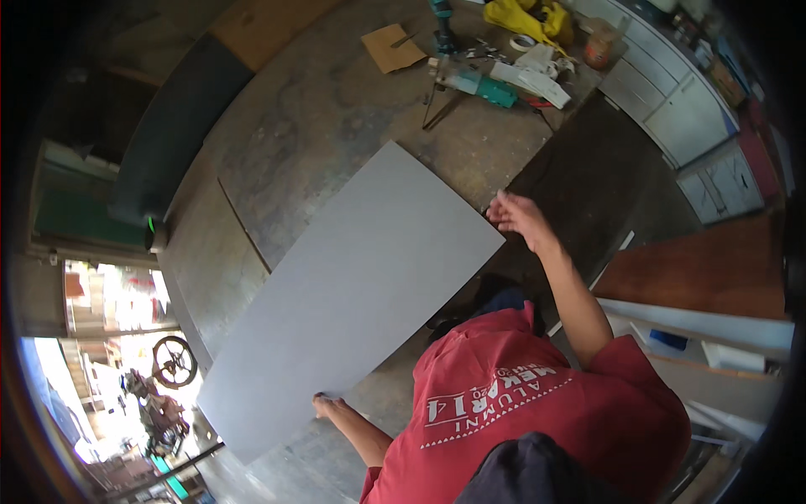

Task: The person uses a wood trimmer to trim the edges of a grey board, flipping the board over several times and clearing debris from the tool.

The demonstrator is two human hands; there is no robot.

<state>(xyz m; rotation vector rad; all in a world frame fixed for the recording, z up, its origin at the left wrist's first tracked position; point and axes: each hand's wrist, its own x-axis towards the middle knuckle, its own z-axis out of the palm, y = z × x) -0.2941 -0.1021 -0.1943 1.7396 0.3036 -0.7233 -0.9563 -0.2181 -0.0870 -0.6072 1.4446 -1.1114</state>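
A large pale grey rectangular sheet point(353, 286) lies diagonally across the metal-topped work table point(277, 126). My left hand point(327, 403) is closed on its near long edge at lower left, fingers partly hidden. My right hand point(519, 217) is open just beyond the sheet's right corner, fingers apart and slightly bent; I cannot tell whether the fingertips touch the edge. My red printed shirt fills the lower right, with a dark cloth at the bottom.
Power tools point(474, 84), yellow cloth point(516, 17), cardboard point(390, 46) and a jar point(598, 49) sit at the table's far end. A dark panel point(168, 126) is at left, cabinets point(697, 118) and a brown board point(688, 269) at right. A wheel point(175, 361) shows by the bright doorway.
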